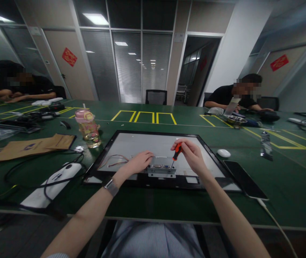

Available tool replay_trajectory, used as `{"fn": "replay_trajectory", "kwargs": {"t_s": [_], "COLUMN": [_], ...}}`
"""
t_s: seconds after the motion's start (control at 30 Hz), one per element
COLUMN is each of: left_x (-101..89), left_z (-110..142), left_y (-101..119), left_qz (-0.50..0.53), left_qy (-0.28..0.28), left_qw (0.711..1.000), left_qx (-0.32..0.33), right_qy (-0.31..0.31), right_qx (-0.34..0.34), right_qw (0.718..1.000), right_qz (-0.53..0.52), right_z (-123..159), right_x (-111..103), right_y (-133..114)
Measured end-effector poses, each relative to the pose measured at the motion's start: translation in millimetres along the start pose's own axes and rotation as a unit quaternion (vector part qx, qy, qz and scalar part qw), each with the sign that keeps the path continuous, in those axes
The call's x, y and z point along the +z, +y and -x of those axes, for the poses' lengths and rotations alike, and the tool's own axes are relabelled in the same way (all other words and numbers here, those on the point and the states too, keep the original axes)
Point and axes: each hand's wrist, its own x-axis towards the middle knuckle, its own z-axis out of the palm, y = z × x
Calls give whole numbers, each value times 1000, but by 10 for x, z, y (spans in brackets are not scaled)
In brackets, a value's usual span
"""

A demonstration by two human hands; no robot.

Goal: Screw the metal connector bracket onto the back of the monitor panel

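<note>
In front of me a flat display panel [163, 143] lies back side up, with a black frame and a pale grey back. Along its near edge sits a metal bracket [161, 175] with connector ports in it. My right hand [192, 152] is closed around the handle of a red and black screwdriver [178, 150]. The screwdriver's shaft points down, its tip at the right part of the bracket. My left hand [140, 161] is at the bracket's left end, fingers curled over it; the thumb is mostly hidden. Thin wires [112, 159] lie on the panel to its left.
Left of the panel are a pink-lidded bottle [87, 128], a brown paper bag [38, 146] and a white power strip [52, 184] with black cables. On the right lie a phone [245, 179] on a cable and a white earbud case [224, 153]. People sit at the table's far side.
</note>
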Motion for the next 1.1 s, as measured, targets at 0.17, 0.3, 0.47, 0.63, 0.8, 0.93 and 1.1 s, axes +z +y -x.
{"fn": "replay_trajectory", "kwargs": {"t_s": [0.17,0.3,0.47,0.63,0.8,0.93,1.1], "left_x": [7,1,-7,-7,2,1,-2], "left_z": [3,6,4,0,2,5,4], "left_y": [-21,-12,6,-2,-14,-11,-10], "left_qz": [6,9,4,5,7,3,2], "left_qy": [-3,-3,-1,-1,-3,2,0], "left_qw": [1000,1000,1000,1000,1000,1000,1000], "left_qx": [-5,-8,-3,-7,-7,-4,-3], "right_qy": [17,25,22,16,29,16,-11], "right_qx": [-36,-26,-4,-23,-46,-19,-9], "right_qw": [998,998,1000,998,994,999,1000], "right_qz": [58,61,21,52,91,45,25], "right_z": [-16,-7,8,-5,-3,-1,-8], "right_x": [-19,-6,13,-12,6,3,-28], "right_y": [-18,-49,-44,-20,-57,-39,-28]}}
